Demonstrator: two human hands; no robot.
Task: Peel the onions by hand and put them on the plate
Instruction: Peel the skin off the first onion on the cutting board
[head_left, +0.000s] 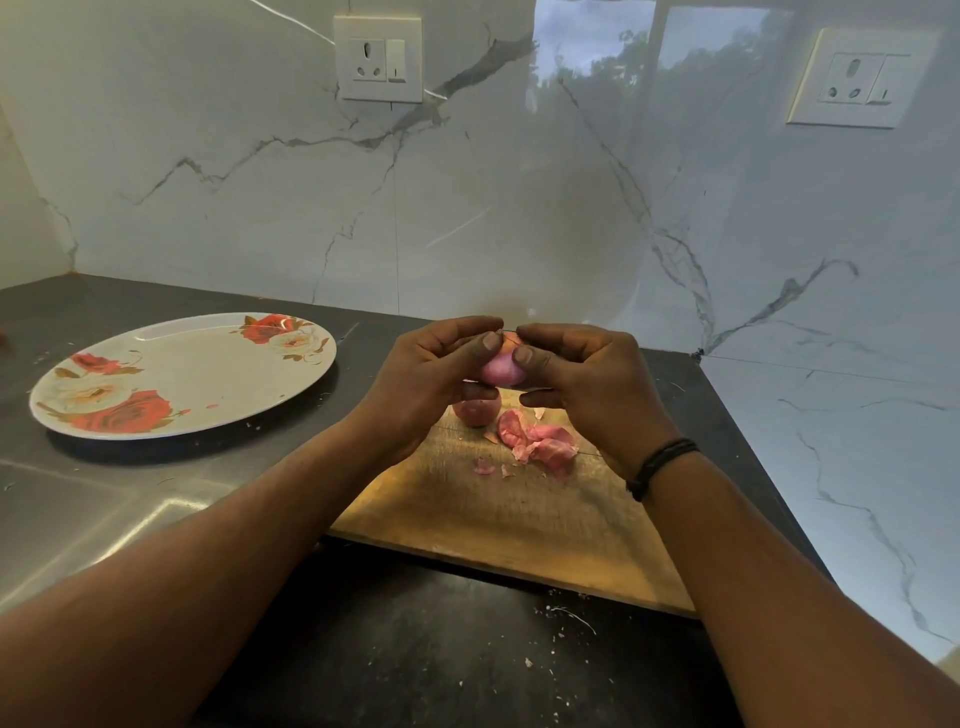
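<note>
Onion (500, 370) pinched between both hands — left hand (431, 374), right hand (582, 379).

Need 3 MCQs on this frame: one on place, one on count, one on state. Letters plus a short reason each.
1. Where do the loose onion peels lie?
A. on the floral plate
B. on the wooden cutting board
C. in the steel sink

2. How many wall sockets show on the marble wall?
A. one
B. two
C. three

3. What is the state of the floral plate?
A. holds no onion yet
B. holds two peeled onions
C. is turned upside down

Answers:
1 B: the pink peels sit on the wooden cutting board, beside a second onion.
2 B: one wall socket is at upper centre, another wall socket at upper right.
3 A: only its rose pattern and a few tiny scraps show; the left hand and right hand both grip the onion above the board.
</note>
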